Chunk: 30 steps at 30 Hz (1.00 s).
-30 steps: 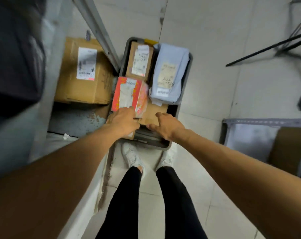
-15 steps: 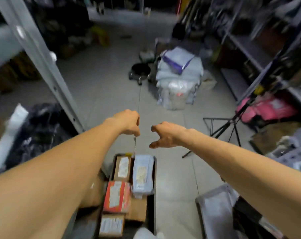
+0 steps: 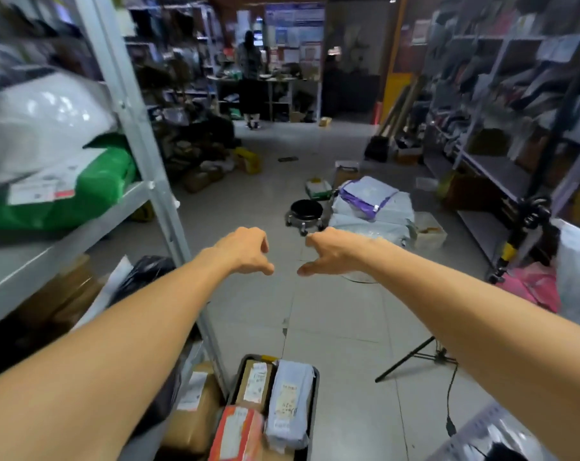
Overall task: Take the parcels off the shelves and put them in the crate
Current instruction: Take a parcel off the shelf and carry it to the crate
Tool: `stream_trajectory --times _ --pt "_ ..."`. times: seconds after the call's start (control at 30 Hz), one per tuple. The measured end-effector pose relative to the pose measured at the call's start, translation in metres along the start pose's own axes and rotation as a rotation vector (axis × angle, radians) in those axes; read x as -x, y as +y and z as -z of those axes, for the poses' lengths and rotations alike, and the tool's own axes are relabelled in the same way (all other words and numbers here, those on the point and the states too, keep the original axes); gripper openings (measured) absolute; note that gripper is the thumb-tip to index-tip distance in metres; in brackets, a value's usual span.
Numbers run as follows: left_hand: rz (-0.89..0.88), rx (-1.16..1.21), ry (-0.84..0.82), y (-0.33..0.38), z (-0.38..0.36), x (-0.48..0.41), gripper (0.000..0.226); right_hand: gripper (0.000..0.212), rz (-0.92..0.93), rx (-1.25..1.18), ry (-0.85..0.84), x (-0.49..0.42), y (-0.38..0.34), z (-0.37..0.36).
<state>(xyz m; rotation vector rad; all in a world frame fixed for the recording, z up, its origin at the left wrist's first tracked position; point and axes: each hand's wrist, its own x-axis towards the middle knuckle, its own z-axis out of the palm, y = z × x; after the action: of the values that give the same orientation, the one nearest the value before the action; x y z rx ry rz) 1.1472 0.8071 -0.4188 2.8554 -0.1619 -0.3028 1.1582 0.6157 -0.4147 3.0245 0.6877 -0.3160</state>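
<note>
Parcels [image 3: 290, 404] in the crate [image 3: 316, 394] at 6 o'clock, more on the shelf [image 3: 49, 257] at 9 o'clock; both hands empty.
The crate stands on the floor and holds a labelled brown box [image 3: 254, 382] at its far end, a grey-blue bag [image 3: 292, 424] touching that box at 3 o'clock, and a red parcel [image 3: 237, 434] at the near end. A brown carton [image 3: 195, 414] sits just beside the crate at 9 o'clock. On the shelf lies a green parcel [image 3: 92, 188], with a white bag [image 3: 39, 128] touching it at 12 o'clock. Left hand [image 3: 245, 251] and right hand [image 3: 331, 252] hang in mid-air at centre, near each other but apart, fingers loosely curled, gripping nothing.
</note>
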Motion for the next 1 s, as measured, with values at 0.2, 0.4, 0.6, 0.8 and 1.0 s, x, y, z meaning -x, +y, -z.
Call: stream_trajectory --times 0.2,0.4,0.6,0.8,1.0 --pt "0.208 0.053 0.087 -0.005 0.003 0.105 0.05 0.07 0.252 0.06 0.027 0.034 -0.054 0.013" --pt "0.452 0.0 0.219 -0.036 0.007 0.23 0.048 0.056 0.61 0.062 0.114 0.082 -0.149 0.025" --pt "0.75 0.071 0.332 -0.053 -0.005 0.377 0.043 0.047 0.859 0.09 0.109 0.147 -0.255 0.026" --pt "1.048 0.169 0.4 -0.04 -0.027 0.531 0.053 0.064 1.15 0.221 0.045 0.237 -0.373 0.015" --pt "1.404 0.182 0.47 0.006 -0.048 0.708 0.052 0.065 1.527 0.219 0.037 0.372 -0.482 0.005"
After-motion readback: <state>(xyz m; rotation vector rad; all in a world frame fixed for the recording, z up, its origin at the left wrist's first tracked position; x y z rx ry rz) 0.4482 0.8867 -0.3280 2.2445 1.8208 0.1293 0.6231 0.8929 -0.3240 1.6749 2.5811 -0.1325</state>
